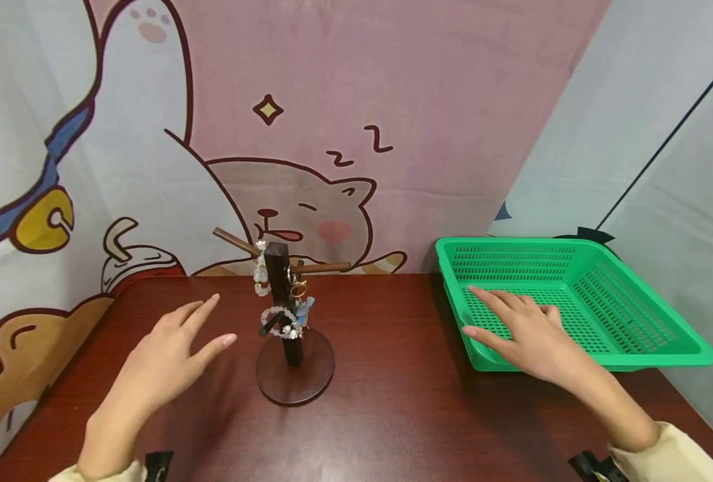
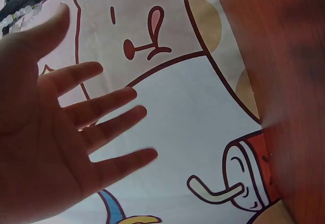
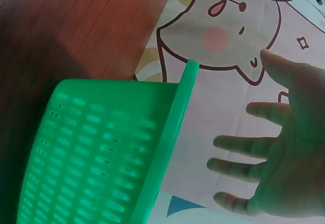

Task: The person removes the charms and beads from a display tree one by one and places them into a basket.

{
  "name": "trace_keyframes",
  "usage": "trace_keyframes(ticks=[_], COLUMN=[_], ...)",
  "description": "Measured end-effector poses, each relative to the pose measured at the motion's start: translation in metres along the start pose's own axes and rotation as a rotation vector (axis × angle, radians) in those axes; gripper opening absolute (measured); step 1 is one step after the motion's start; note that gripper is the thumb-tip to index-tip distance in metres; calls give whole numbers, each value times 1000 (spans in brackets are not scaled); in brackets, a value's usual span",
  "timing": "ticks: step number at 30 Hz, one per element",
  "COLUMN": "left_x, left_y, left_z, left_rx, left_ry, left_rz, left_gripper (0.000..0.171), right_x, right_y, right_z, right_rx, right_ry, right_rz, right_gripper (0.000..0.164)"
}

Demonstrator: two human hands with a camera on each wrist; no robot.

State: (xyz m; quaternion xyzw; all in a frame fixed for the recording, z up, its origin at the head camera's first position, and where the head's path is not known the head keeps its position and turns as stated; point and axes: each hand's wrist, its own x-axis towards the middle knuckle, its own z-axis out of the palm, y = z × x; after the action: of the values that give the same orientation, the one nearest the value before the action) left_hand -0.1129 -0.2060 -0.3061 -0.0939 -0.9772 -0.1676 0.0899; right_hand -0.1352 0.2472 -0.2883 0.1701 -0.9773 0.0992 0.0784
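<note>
A dark wooden stand (image 1: pixel 280 281) with a round base and several pegs stands upright left of the table's middle. From its pegs hang a clear beaded bracelet (image 1: pixel 270 323), a pale beaded piece (image 1: pixel 261 274) and a small blue item whose kind I cannot tell. My left hand (image 1: pixel 166 355) hovers left of the stand, fingers spread, holding nothing. Over the near left part of a green plastic basket (image 1: pixel 639 359) is my right hand (image 1: pixel 527 335), its fingers extended and nothing in them. The right wrist view shows that hand (image 3: pixel 284 148) apart from the basket's rim.
The reddish-brown wooden table (image 1: pixel 386 408) reaches back to a cloth backdrop (image 1: pixel 428 134) printed with cartoon animals. Another pale cloth wall rises at the right, close behind the basket. Cream sleeves and black wrist straps show at both forearms.
</note>
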Motion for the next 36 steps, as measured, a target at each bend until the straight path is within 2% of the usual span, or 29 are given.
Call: trace_keyframes(ticks=[7, 15, 18, 27, 30, 36], left_x=[13, 29, 34, 50, 54, 62], left_y=[-2, 7, 11, 16, 19, 25], left_z=[-12, -30, -38, -59, -65, -75], left_rx=[-107, -159, -218, -435, -454, -419], left_ry=[108, 250, 261, 196, 197, 199], left_rz=[69, 183, 186, 105, 105, 103], left_gripper=[55, 32, 28, 30, 31, 29], right_x=[2, 5, 5, 4, 4, 7], right_y=[-6, -11, -12, -15, -17, -23], right_z=[0, 2, 2, 7, 8, 10], right_rx=[110, 102, 93, 116, 130, 127], right_ry=[-23, -38, -39, -44, -36, -30], right_rz=[-28, -55, -65, -80, -93, -130], right_gripper=[62, 59, 58, 54, 50, 44])
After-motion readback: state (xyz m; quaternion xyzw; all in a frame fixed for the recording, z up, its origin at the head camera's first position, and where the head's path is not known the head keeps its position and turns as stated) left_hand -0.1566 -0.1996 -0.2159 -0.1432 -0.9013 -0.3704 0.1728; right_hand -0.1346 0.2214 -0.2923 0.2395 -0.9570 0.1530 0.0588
